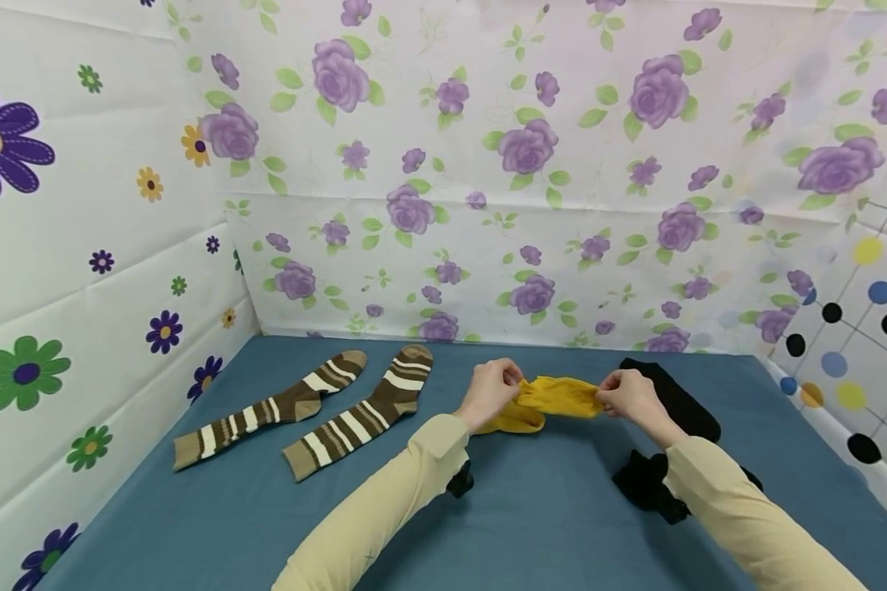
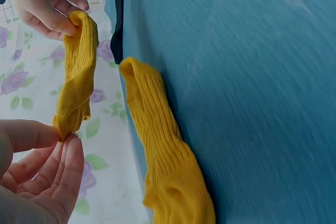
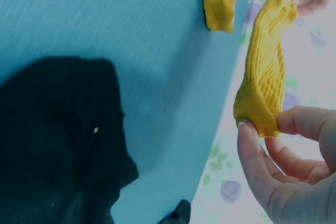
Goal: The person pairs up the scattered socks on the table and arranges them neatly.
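Observation:
A yellow ribbed sock (image 1: 562,396) is stretched between both hands, lifted above the blue surface. My left hand (image 1: 491,392) pinches one end between thumb and fingers, plain in the left wrist view. The other end is pinched by my right hand (image 1: 631,400), as the right wrist view shows at the sock's lower end (image 3: 257,111). A second yellow sock (image 1: 513,419) lies on the surface below the left hand; the left wrist view shows its ribbed length (image 2: 163,135). Beyond the right hand lies a black sock (image 1: 676,402).
Two brown-and-white striped socks, one farther left (image 1: 266,410) and one nearer (image 1: 362,414), lie flat on the blue cloth (image 1: 532,525). A crumpled black sock (image 1: 646,484) sits under the right forearm. Flowered sheets (image 1: 458,230) stand at the back and sides.

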A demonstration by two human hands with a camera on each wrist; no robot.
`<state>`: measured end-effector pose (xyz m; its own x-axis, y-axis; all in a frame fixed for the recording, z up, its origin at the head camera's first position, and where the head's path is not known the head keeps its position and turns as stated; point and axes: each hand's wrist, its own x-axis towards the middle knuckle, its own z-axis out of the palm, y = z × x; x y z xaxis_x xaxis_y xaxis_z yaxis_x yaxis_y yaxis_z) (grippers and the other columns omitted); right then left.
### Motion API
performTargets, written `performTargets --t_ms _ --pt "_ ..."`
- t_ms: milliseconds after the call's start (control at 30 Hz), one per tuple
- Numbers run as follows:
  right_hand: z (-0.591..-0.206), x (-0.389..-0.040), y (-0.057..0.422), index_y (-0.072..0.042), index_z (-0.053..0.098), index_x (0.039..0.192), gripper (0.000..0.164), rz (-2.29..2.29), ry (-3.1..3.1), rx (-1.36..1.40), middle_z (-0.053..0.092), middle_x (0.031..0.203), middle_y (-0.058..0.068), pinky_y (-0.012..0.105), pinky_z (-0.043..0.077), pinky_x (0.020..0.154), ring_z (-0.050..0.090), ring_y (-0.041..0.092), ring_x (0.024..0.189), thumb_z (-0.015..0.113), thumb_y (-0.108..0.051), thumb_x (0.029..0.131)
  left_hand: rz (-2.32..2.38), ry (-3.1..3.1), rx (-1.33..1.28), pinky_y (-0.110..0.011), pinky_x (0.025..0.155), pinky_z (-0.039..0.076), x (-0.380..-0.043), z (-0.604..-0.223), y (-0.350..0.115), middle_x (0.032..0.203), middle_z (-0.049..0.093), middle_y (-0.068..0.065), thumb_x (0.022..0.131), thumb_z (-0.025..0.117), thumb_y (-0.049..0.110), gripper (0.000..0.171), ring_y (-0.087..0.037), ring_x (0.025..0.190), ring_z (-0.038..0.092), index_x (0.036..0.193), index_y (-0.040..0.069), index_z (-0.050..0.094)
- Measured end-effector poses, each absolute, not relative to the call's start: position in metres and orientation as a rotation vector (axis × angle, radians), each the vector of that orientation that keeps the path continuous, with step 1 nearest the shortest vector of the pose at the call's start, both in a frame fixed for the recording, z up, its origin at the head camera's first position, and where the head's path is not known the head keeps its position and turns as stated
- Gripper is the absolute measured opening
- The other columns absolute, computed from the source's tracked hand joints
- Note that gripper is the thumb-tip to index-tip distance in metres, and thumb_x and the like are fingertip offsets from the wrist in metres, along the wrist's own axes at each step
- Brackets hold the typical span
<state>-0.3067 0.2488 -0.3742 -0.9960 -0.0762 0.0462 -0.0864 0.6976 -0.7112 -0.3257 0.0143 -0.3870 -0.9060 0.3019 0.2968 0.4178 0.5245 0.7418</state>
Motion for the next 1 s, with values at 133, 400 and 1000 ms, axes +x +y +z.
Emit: performTargets --t_ms 133,400,1000 --pt "-0.372 -0.308 0.244 0.009 0.061 0.091 0.013 1.213 -2.879 0.153 0.060 0.076 0.012 0.034 0.051 0.058 0.060 0.026 0.064 0.055 -0.002 0.086 -1.327 -2.625 -0.627 -0.023 0.058 0.045 -0.326 -0.386 0.007 0.073 0.057 0.000 0.083 0.059 -0.003 0.010 -0.011 0.062 0.053 0.091 0.001 0.064" --pt "-0.367 -0.312 0.233 0.009 0.061 0.090 0.013 1.216 -2.862 0.192 0.060 0.075 0.012 0.030 0.050 0.055 0.060 0.021 0.061 0.055 -0.002 0.086 -1.347 -2.626 -0.609 -0.024 0.058 0.046 -0.328 -0.384 -0.005 0.073 0.056 0.000 0.083 0.059 -0.002 0.010 -0.012 0.063 0.053 0.091 0.002 0.063" --pt "-0.371 -0.314 0.210 0.008 0.062 0.087 0.010 1.205 -2.852 0.207 0.060 0.075 0.011 0.033 0.051 0.056 0.060 0.023 0.060 0.056 0.000 0.085 -1.253 -2.679 -0.639 -0.024 0.058 0.046 -0.325 -0.379 -0.028 0.075 0.057 -0.001 0.084 0.059 -0.001 0.009 -0.013 0.065 0.054 0.090 0.002 0.064"
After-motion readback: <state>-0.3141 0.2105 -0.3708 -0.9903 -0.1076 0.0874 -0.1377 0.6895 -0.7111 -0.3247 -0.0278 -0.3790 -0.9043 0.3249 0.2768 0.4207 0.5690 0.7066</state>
